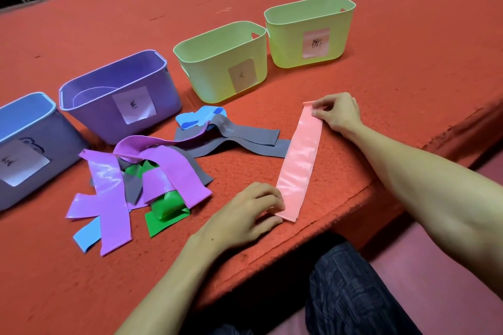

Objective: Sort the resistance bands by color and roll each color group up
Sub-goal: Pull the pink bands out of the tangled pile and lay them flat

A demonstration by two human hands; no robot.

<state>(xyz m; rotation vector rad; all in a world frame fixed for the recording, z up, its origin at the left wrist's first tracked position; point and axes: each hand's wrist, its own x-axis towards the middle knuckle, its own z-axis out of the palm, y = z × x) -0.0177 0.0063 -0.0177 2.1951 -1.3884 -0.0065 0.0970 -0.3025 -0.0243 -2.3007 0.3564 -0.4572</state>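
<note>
Labels: each of the four plastic bins carried one paper label with a handwritten dark mark. The marks on the blue bin (62, 139), the purple bin (168, 100), the near green bin (206, 73) and the far green bin (285, 43) could not be read with certainty. Faint print on one grey band was illegible.

Materials: the bins were smooth, round-cornered tubs with handle slots, standing in a row on a red surface (381, 35) of fuzzy, felt-like texture.

Task item: the pink band (299, 163), a flat glossy strip, lay stretched straight on the surface near its front edge. The right hand (337, 113) pinched its far end between thumb and fingers. The left hand (245, 215) gripped its near end with curled fingers.

Remaining bands lay in a loose overlapping heap in front of the bins: glossy purple bands (109, 193), matte grey bands (245, 139), blue bands (201, 117) and crumpled green bands (166, 207).
</note>
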